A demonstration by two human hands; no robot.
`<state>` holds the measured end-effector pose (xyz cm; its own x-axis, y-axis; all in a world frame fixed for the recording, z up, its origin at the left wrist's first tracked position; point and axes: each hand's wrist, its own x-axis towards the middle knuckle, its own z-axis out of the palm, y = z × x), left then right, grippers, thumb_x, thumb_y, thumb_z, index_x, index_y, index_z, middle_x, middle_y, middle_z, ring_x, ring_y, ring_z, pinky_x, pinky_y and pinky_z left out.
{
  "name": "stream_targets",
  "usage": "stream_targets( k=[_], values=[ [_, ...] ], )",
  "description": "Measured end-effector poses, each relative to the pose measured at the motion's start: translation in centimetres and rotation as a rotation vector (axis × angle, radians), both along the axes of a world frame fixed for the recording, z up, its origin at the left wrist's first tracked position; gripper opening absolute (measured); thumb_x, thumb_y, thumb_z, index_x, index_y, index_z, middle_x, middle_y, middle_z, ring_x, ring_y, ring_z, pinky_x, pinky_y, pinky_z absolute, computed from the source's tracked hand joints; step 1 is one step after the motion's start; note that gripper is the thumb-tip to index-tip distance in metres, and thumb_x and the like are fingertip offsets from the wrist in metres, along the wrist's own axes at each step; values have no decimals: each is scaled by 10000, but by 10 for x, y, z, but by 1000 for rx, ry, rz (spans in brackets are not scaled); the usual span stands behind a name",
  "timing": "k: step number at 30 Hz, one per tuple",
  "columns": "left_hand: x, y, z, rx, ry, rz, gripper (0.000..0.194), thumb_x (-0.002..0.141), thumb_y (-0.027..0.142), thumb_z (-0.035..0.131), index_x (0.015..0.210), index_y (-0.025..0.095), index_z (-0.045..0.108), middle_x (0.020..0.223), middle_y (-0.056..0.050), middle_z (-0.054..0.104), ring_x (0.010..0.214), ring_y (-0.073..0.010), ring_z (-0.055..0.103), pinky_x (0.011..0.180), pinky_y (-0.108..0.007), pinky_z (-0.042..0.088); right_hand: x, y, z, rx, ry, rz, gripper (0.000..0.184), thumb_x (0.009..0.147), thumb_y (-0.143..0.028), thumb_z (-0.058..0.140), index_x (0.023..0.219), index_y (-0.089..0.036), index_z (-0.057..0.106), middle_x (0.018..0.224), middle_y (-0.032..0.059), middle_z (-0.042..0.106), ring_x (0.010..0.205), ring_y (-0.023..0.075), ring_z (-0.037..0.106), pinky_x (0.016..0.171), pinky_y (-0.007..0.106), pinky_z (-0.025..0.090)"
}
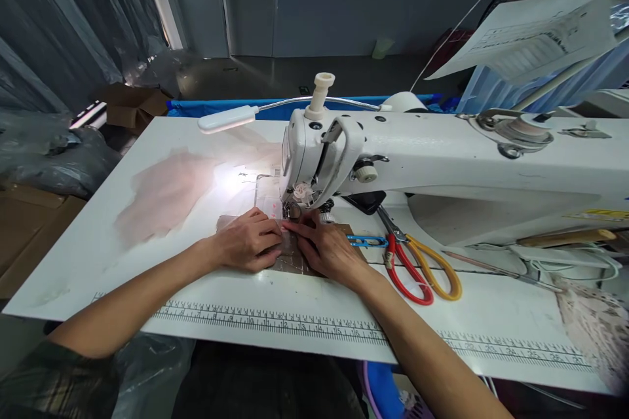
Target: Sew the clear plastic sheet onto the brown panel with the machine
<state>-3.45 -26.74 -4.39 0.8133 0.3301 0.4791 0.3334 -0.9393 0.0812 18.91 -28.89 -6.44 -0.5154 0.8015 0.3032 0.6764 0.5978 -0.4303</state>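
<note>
Beneath the sewing machine's head [299, 150], our left hand [250, 240] rests, fingers curled, on brownish material [293, 266]. Our right hand [324, 245] lies on it too, fingertips close to the needle area; we cannot tell whether either hand pinches it. Right of our right hand are blue snips [368, 241], then red-and-yellow scissors [400, 236]. Leftward, sheer pink fabric [167, 193] spreads across our white table [98, 255].

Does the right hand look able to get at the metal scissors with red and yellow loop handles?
Probably yes: the scissors lie near the right hand, handles uncovered, though a slim blue tool lies partly between.
</note>
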Motion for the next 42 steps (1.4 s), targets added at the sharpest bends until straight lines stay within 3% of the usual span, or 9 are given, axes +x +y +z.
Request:
stream_targets(
  k=[14, 24, 34, 42],
  values=[
    [1, -3, -4, 44, 33, 47, 209, 831, 268, 513, 788, 148, 678, 815, -62, 664, 690, -164, 567, 728, -350, 442, 2, 0, 9, 78, -84, 48, 340, 914, -204, 463, 1183, -237, 670, 1034, 121, 576, 830, 198, 581, 700, 346, 538],
    [2, -5, -3, 86, 101, 85, 255, 882, 275, 460, 912, 134, 670, 900, -81, 656, 740, -184, 577, 867, -430, 443, -5, -1, 13, 118, -192, -34, 405, 888, -145, 458, 1245, -247, 619, 1038, 118, 602, 782, 194, 600, 628, 305, 516],
    [0, 6, -3, 145, 143, 93, 274, 864, 318, 498, 901, 117, 680, 909, -89, 647, 750, -195, 576, 936, -448, 430, -5, -2, 15, 82, -227, -34, 385, 878, -144, 468, 1224, -200, 626, 1067, 136, 623, 733, 182, 624, 623, 302, 534],
    [-1, 10, 0, 117, 166, 130, 330, 890, 346, 462, 1012, 105, 651, 985, -104, 642, 802, -210, 581, 988, -481, 407, -6, -3, 16, 108, -236, -18, 380, 877, -136, 438, 1192, -199, 643, 1054, 136, 635, 747, 198, 644, 635, 313, 546]
  ],
)
